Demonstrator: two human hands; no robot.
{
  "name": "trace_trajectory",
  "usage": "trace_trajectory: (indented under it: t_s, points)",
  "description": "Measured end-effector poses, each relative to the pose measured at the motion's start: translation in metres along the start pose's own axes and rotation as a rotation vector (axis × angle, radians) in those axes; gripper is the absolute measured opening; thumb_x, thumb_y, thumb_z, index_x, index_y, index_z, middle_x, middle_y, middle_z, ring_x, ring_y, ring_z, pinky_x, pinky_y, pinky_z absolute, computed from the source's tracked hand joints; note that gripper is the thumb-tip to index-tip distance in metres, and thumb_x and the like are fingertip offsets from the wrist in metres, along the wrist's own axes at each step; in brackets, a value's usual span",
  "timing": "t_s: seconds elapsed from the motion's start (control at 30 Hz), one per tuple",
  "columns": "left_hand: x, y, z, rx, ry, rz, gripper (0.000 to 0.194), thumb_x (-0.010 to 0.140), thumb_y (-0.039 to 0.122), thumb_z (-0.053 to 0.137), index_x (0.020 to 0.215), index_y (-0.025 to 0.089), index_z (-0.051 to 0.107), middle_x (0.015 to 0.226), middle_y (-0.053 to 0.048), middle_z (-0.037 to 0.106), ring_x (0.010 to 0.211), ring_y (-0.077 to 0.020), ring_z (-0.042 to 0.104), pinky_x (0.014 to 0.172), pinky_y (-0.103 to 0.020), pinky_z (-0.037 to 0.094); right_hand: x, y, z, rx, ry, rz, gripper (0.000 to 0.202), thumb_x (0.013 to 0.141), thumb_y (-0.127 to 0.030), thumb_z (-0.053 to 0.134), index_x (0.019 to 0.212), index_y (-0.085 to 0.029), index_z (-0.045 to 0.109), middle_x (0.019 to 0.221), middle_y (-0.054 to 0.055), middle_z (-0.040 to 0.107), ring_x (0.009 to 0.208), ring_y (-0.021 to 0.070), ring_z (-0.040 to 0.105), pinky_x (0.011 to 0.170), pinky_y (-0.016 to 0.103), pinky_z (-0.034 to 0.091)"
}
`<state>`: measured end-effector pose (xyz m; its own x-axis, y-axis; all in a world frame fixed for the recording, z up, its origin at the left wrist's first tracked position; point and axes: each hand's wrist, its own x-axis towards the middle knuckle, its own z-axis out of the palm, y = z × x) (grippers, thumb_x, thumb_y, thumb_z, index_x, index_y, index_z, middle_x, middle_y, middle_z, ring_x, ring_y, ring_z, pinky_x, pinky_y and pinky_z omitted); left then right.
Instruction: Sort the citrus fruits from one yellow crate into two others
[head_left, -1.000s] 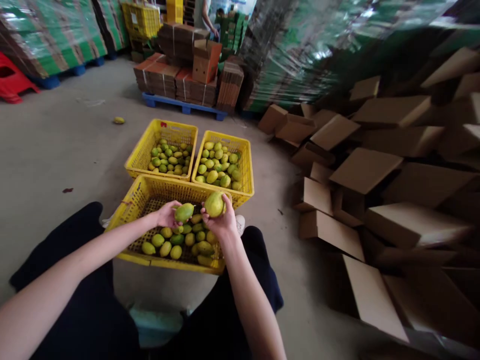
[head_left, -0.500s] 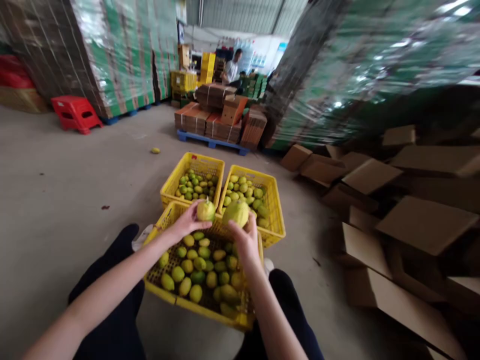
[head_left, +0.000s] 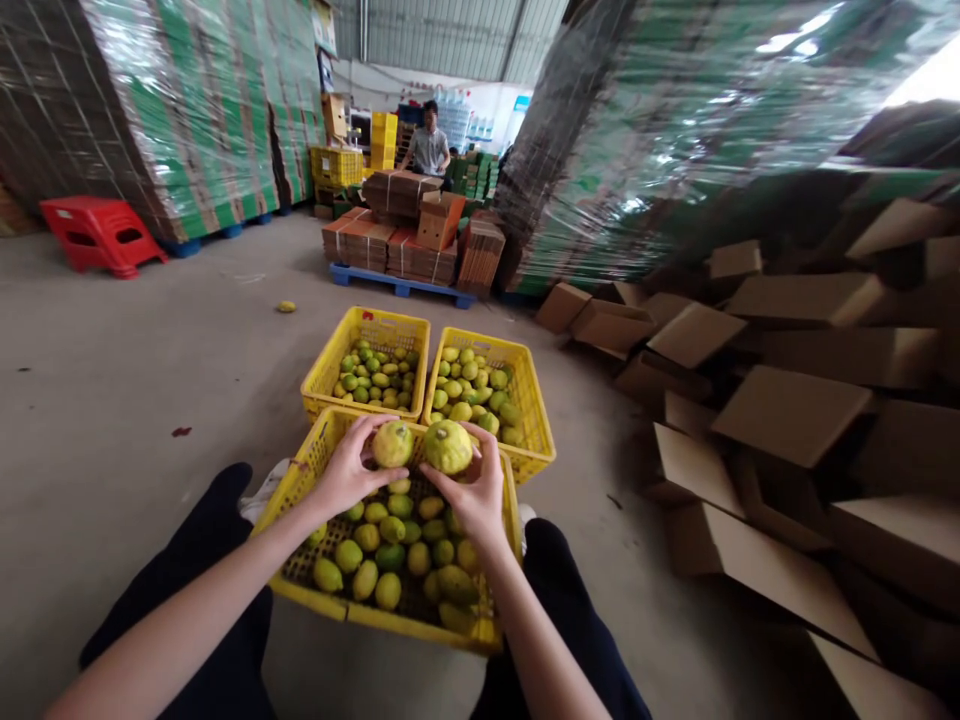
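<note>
My left hand [head_left: 358, 468] is closed round a yellow-green lemon [head_left: 392, 444], its stem end turned up toward me. Beside it, my right hand [head_left: 477, 486] grips a larger, bumpy lemon [head_left: 448, 447]; a small gap separates the two fruits. Both are held above the far side of the near yellow crate [head_left: 315, 600], where several green and yellow lemons [head_left: 390, 557] lie loose on the bottom. Behind it stand a left yellow crate [head_left: 315, 385] with smaller, greener lemons [head_left: 365, 371] and a right yellow crate [head_left: 541, 420] with mostly yellow ones [head_left: 469, 375].
Empty cardboard boxes [head_left: 795, 415] are heaped on the right. Flattened cartons [head_left: 356, 240] lie on a blue pallet [head_left: 403, 287] ahead, with a person [head_left: 429, 150] behind. A red stool [head_left: 101, 235] and a stray lemon [head_left: 286, 307] are on the floor at left. Wrapped stacks [head_left: 202, 110] rise behind.
Both lemons have been turned so their stem ends face me more, and they sit slightly lower and nearer level. The view has shifted a little to the right.
</note>
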<state>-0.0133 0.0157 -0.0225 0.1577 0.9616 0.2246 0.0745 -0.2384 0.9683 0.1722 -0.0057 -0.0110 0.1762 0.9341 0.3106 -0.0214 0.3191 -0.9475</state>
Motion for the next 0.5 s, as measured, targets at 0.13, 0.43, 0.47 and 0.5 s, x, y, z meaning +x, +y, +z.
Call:
trace_trajectory:
  t_s: [0.13,0.43,0.47,0.5]
  points:
    - [-0.007,0.010,0.002,0.006,-0.009,0.012,0.072,0.068,0.037,0.083,0.131,0.026,0.050,0.128,-0.011,0.052,0.113,-0.0290,0.060,0.085,-0.041,0.060,-0.002,0.005,0.001,-0.100,0.008,-0.050,0.063,0.058,-0.023,0.089,0.112,-0.024,0.058,0.104,0.004,0.071,0.096,0.0234,0.069,0.087,0.039,0.056]
    - [-0.011,0.019,0.006,-0.016,-0.050,-0.039,0.084,0.070,0.031,0.083,0.145,0.033,0.045,0.145,-0.012,0.045,0.116,-0.0307,0.059,0.077,-0.033,0.061,-0.001,-0.002,-0.003,-0.092,0.088,0.024,0.062,0.058,-0.026,0.088,0.111,-0.024,0.057,0.098,0.003,0.072,0.089,0.0226,0.070,0.080,0.037,0.058]
    - [-0.011,0.019,0.007,-0.031,-0.037,-0.049,0.086,0.070,0.030,0.084,0.146,0.033,0.044,0.144,-0.012,0.046,0.113,-0.0301,0.060,0.076,-0.032,0.060,-0.001,-0.002,-0.003,-0.089,0.089,0.037,0.062,0.057,-0.026,0.088,0.111,-0.024,0.057,0.097,0.003,0.072,0.088,0.0225,0.070,0.080,0.037,0.058]
    - [-0.011,0.019,0.006,-0.047,-0.025,-0.058,0.087,0.069,0.028,0.084,0.146,0.033,0.045,0.143,-0.012,0.048,0.110,-0.0291,0.062,0.075,-0.031,0.060,-0.001,-0.003,-0.003,-0.086,0.090,0.048,0.063,0.057,-0.026,0.089,0.111,-0.024,0.057,0.097,0.003,0.072,0.087,0.0225,0.070,0.079,0.037,0.058]
